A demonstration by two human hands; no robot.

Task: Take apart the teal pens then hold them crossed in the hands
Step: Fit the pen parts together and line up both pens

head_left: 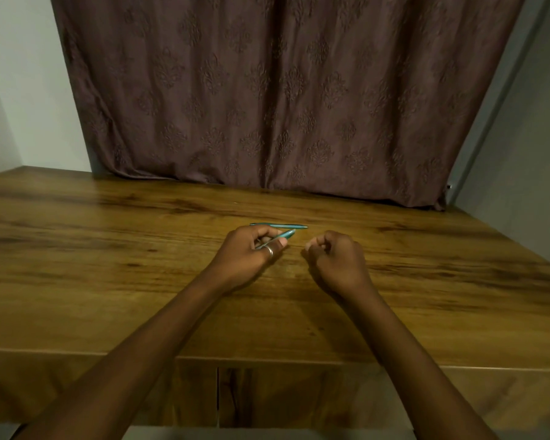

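Note:
My left hand (251, 252), with a ring on one finger, grips a teal pen (281, 236) that slants up to the right, its tip poking out past the fingers. A second teal pen (280, 225) lies flat on the wooden table (108, 249), just beyond my left hand, pointing left to right. My right hand (337, 258) hovers to the right of both pens with its fingers curled in; I cannot see anything inside it. A small gap separates the two hands.
A brown patterned curtain (283, 90) hangs behind the table's far edge. Pale walls stand at left and right. The table's near edge (267, 360) runs under my forearms.

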